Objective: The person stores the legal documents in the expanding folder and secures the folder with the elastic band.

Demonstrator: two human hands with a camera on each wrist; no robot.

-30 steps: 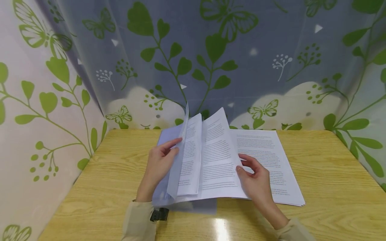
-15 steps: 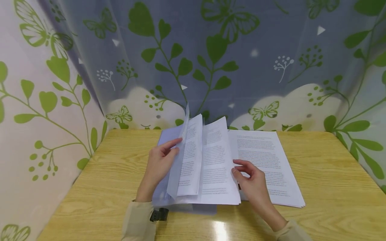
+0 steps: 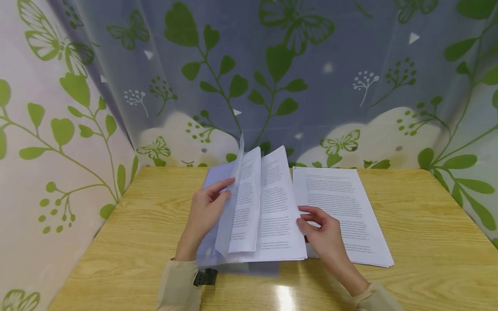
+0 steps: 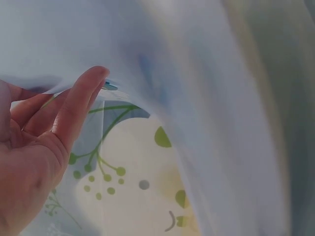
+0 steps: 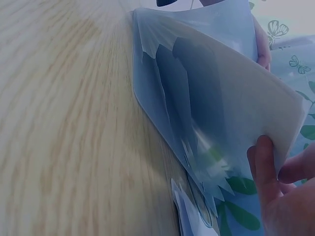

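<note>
A translucent bluish folder (image 3: 212,242) lies on the table, its pages raised. My left hand (image 3: 206,209) holds the folder's lifted clear cover (image 3: 230,216) near its edge; in the left wrist view this hand (image 4: 47,132) is against the pale translucent sheet (image 4: 54,39). Printed sheets (image 3: 277,216) stand in the folder's middle, and my right hand (image 3: 324,229) pinches their right edge. The right wrist view shows that hand (image 5: 288,187) with thumb and fingers on either side of the white sheets (image 5: 246,93). Several clear pockets (image 5: 182,88) fan out beneath.
A pile of printed paper (image 3: 330,190) lies on the wooden table (image 3: 420,224), right of the folder and partly behind my right hand. A patterned curtain (image 3: 350,56) hangs along the back edge. My left wrist wears a black strap (image 3: 205,277).
My right hand has moved left with the printed sheets, which now stand further from the paper pile; the pile's left edge shows. The left hand and clear cover have stayed in place.
</note>
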